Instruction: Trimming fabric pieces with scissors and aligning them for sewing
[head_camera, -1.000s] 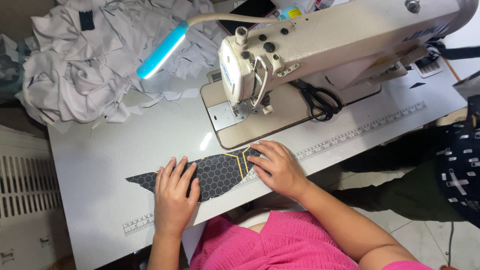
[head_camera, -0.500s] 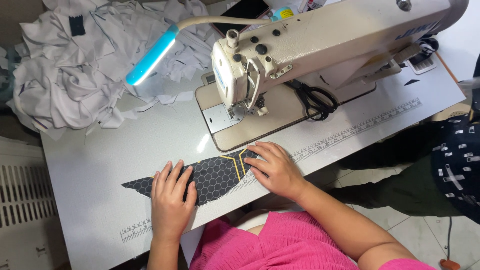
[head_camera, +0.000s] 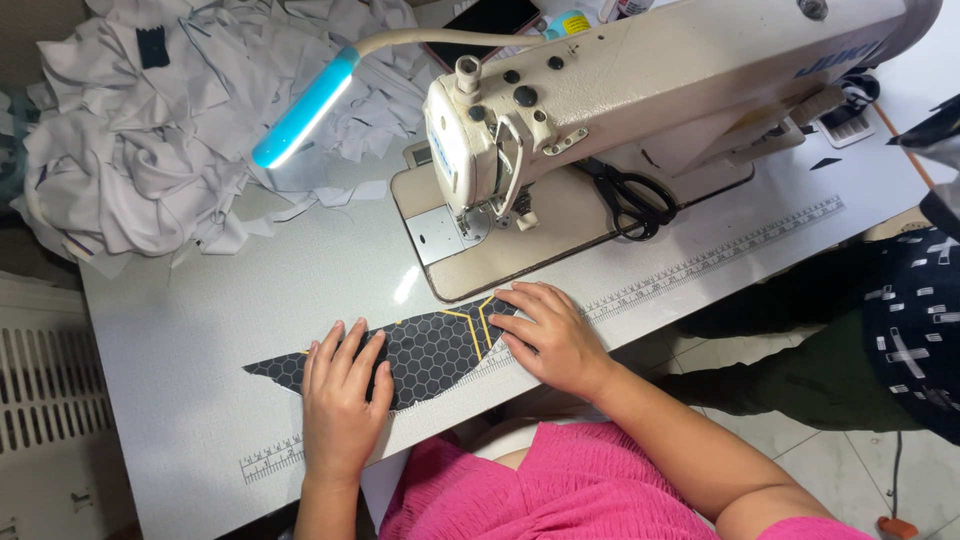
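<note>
White worktable (head_camera: 200, 330) carries the work. Left hand (head_camera: 340, 400) and right hand (head_camera: 550, 335) lie flat, fingers extended, pressing a dark honeycomb-patterned fabric strip (head_camera: 430, 350), gripping nothing. Strip lies just in front of the sewing machine (head_camera: 640, 90); scissors (head_camera: 625, 195) rest on the machine bed.

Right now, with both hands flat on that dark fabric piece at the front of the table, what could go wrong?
1. The dark fabric piece hangs slightly past the table edge; it may slip off if the left hand lifts.
2. The right hand sits close to the sewing machine; its fingers could drift toward the needle area.
3. The scissors lie on the machine bed and might snag the fabric as it feeds through.
</note>
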